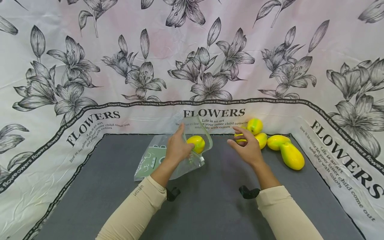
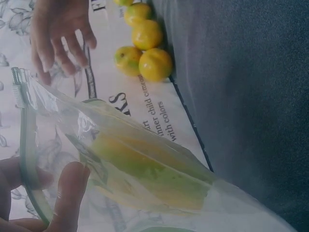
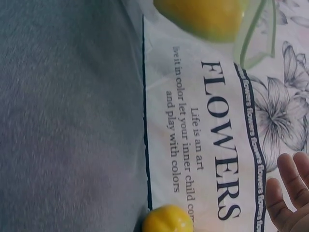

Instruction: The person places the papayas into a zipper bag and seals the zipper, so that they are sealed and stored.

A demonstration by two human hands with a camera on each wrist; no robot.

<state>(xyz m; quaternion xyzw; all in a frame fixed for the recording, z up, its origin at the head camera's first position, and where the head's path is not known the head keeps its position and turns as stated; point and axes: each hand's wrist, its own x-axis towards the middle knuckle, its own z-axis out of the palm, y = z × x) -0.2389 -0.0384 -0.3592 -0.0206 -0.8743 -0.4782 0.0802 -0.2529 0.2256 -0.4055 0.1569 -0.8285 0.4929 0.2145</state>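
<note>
My left hand [image 1: 177, 146] holds a clear zip bag [image 1: 180, 171] near its mouth, with the thumb and fingers pinching the green-edged rim in the left wrist view. A yellow-green fruit [image 2: 149, 169] lies inside, seen through the plastic. The bag has a pale green printed panel [image 1: 154, 160] and a white slider [image 1: 202, 159] at one end of its opening. To the right, my right hand [image 1: 248, 146] is raised with nothing in it, its fingers spread and slightly bent. In the head view it partly overlaps a group of yellow fruits [image 1: 255, 126].
Two longer yellow fruits, one of them a large pear-shaped one [image 1: 292, 156], lie at the right of the grey table [image 1: 207, 206]. A white cloth with printed flowers [image 1: 213, 86] rises behind the table and along both sides.
</note>
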